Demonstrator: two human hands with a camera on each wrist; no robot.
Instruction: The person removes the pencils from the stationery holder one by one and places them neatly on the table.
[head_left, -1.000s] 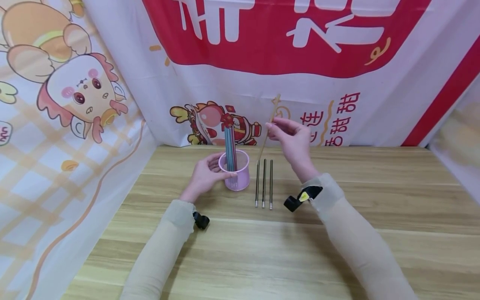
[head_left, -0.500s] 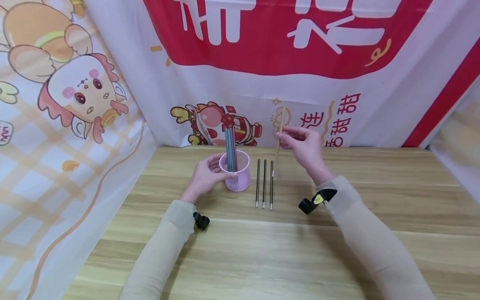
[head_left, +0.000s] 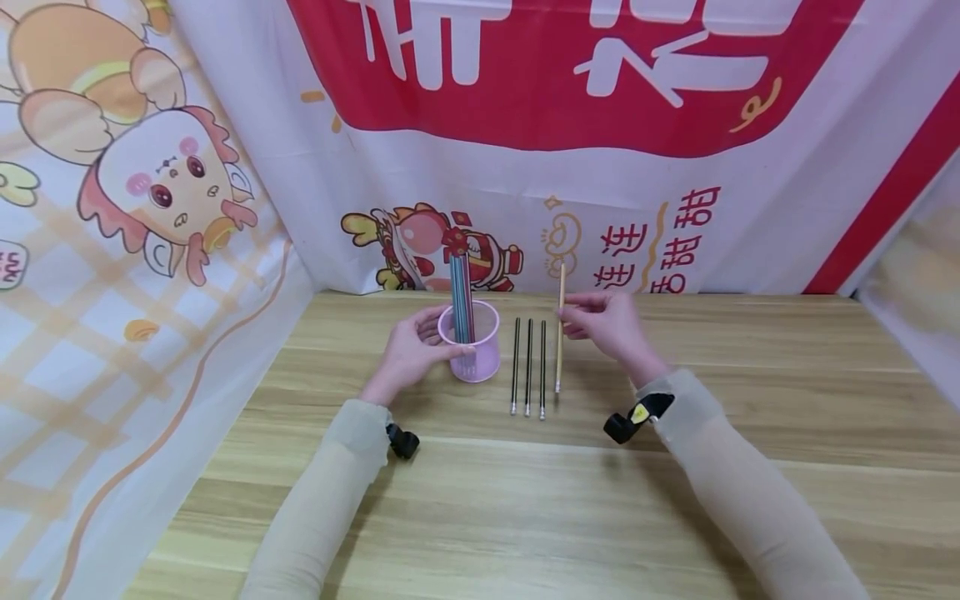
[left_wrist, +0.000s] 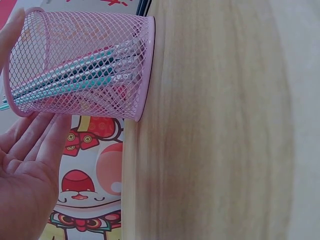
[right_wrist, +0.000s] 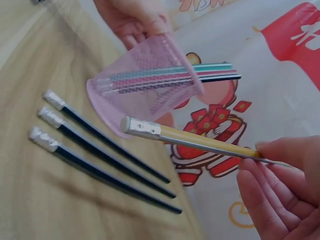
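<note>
My left hand [head_left: 405, 354] grips a pink mesh pencil cup [head_left: 486, 360], thumb at the rim and fingers round the far side. Upright in the cup lean several pencils [head_left: 462, 300] in teal, dark red and dark colours, eraser ends down. My right hand [head_left: 611, 325] pinches a yellow pencil [head_left: 559, 346] between thumb and fingers. Its eraser end [right_wrist: 142, 127] points toward me, tilted low over the table. Just left of it, three black pencils [head_left: 529, 367] lie side by side, erasers toward me.
The wooden table [head_left: 480, 508] runs back to a printed cloth [head_left: 420, 158] hung behind it. Another patterned cloth [head_left: 135, 333] hangs along the left side. Each wrist wears a black camera, such as the right wrist camera [head_left: 621, 427].
My right hand has carried the yellow pencil right and down, from above the black pencils to beside the rightmost one, bringing it closer to the table. My left hand keeps holding the cup.
</note>
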